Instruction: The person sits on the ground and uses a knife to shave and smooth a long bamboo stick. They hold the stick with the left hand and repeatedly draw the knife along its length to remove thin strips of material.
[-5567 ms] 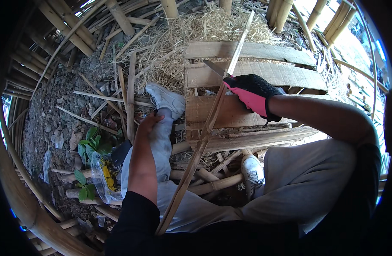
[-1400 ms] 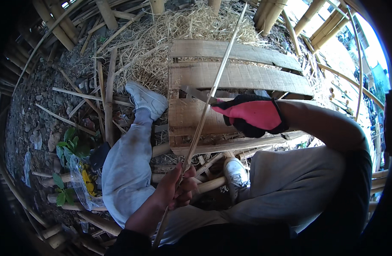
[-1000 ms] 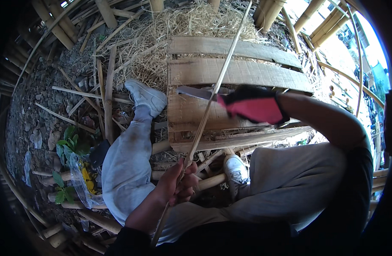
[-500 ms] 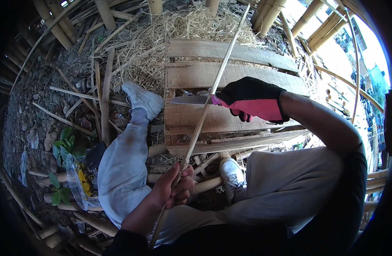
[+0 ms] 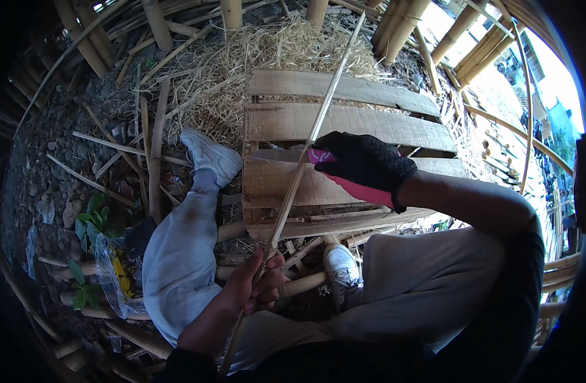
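A long, thin bamboo strip (image 5: 323, 113) slants from my lap up past the slatted wooden crate. My bare left hand (image 5: 259, 281) is wrapped round its lower part. My right hand (image 5: 367, 167), in a black and pink glove, is closed on a knife (image 5: 274, 155). The blade points left and crosses the strip above the crate, its edge close to the strip; whether it cuts in, I cannot tell. The knife's handle is mostly hidden inside the glove.
The wooden crate (image 5: 286, 121) stands between my feet and the shavings. Pale bamboo shavings (image 5: 267, 48) heap behind it. Loose bamboo pieces (image 5: 155, 153) lie at the left, near a clear plastic bag (image 5: 117, 281) and a green plant (image 5: 92, 223). Bamboo posts (image 5: 401, 29) rise at the back.
My right hand has turned so more of the glove's black back shows, and it has shifted slightly left with the knife. My left hand keeps its hold on the strip. The view has tilted a little.
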Motion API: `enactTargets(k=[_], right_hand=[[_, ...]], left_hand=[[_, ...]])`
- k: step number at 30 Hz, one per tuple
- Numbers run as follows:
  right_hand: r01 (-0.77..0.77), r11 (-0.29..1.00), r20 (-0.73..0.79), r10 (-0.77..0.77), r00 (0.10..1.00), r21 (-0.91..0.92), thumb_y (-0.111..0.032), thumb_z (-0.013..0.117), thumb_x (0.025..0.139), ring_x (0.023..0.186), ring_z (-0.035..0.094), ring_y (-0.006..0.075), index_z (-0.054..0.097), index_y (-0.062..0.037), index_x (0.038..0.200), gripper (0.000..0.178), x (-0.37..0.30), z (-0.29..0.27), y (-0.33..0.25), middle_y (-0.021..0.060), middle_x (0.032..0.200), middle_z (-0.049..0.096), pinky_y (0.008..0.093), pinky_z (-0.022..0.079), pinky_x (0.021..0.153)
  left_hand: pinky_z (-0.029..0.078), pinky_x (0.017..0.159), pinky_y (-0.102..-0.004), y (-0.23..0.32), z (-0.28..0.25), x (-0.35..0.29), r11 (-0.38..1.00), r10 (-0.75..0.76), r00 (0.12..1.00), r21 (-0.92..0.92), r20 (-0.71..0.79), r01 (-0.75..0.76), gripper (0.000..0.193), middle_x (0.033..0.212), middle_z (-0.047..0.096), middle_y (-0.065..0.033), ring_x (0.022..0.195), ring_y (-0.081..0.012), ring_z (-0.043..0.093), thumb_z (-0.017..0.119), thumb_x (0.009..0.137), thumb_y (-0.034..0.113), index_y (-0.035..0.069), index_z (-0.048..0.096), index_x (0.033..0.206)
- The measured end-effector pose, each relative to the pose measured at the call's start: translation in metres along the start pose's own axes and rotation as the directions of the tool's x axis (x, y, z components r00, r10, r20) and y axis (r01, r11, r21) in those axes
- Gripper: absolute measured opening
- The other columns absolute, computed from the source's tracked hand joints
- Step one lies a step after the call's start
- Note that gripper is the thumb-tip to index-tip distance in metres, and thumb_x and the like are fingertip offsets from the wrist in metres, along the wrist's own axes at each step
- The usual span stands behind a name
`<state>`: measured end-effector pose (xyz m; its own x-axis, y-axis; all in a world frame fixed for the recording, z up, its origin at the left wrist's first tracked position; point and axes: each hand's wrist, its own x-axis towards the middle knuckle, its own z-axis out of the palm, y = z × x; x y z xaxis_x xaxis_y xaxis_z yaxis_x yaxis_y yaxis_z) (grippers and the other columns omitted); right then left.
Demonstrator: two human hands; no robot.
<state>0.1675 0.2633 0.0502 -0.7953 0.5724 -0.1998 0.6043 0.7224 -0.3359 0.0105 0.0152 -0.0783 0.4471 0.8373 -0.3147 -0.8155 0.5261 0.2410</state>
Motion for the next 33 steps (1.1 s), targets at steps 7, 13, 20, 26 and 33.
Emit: enactTargets(k=[7,13,20,26,33], right_hand=[[-0.051,0.993,0.011,0.052,0.999,-0.108,-0.038,0.056,0.096,0.096,0.068,0.037,0.068,-0.0122,0.112,0.033,0.015,-0.005,-0.005,0.0175,0.1,0.071,0.0442,0.054,0.083],[-0.114,0.962,0.069,0.1,0.993,0.249,-0.037,0.066,0.094,0.075,0.068,0.0252,0.072,-0.0109,0.106,0.029,0.013,0.01,-0.007,0.01,0.081,0.068,0.0374,0.053,0.066],[-0.553,0.619,0.577,0.19,0.794,0.557,-0.029,0.07,0.095,0.046,0.046,0.0065,0.065,-0.0123,0.102,0.019,0.021,0.001,-0.013,-0.003,0.063,0.053,0.0258,0.035,0.042],[-0.552,0.618,0.589,0.172,0.79,0.56,-0.037,0.062,0.099,0.049,0.043,0.0056,0.065,-0.0109,0.106,0.027,0.017,-0.005,-0.005,-0.0035,0.067,0.05,0.0253,0.033,0.044],[-0.585,0.491,0.568,0.204,0.797,0.645,-0.03,0.055,0.101,0.047,0.038,0.0054,0.063,-0.0079,0.099,0.024,0.015,-0.011,0.006,-0.0058,0.067,0.046,0.0254,0.033,0.044]], left_hand=[[0.018,0.029,-0.0214,0.001,0.007,-0.005,0.995,-0.008,0.995,0.095,-0.097,0.017,0.049,0.049,0.027,0.0064,0.031,-0.0052,0.02,0.039,0.097,0.07,0.022,0.04,0.091],[0.017,0.029,-0.0214,-0.001,0.008,-0.008,1.0,-0.03,0.999,0.001,-0.041,0.03,0.048,0.049,0.028,0.006,0.03,-0.0055,0.02,0.037,0.098,0.069,0.022,0.04,0.092],[0.018,0.029,-0.0217,0.001,0.003,-0.008,1.0,-0.006,0.999,0.015,-0.054,0.007,0.046,0.049,0.029,0.0054,0.03,-0.0059,0.021,0.036,0.1,0.066,0.021,0.041,0.093],[0.019,0.028,-0.0214,0.0,0.002,-0.01,0.999,0.011,0.995,0.054,-0.096,-0.006,0.043,0.05,0.03,0.0053,0.03,-0.0052,0.023,0.035,0.102,0.062,0.02,0.041,0.094],[0.017,0.029,-0.0216,0.001,0.01,-0.008,0.996,0.008,0.987,0.086,-0.162,0.006,0.044,0.05,0.03,0.006,0.031,-0.0045,0.02,0.035,0.102,0.063,0.021,0.042,0.093]])
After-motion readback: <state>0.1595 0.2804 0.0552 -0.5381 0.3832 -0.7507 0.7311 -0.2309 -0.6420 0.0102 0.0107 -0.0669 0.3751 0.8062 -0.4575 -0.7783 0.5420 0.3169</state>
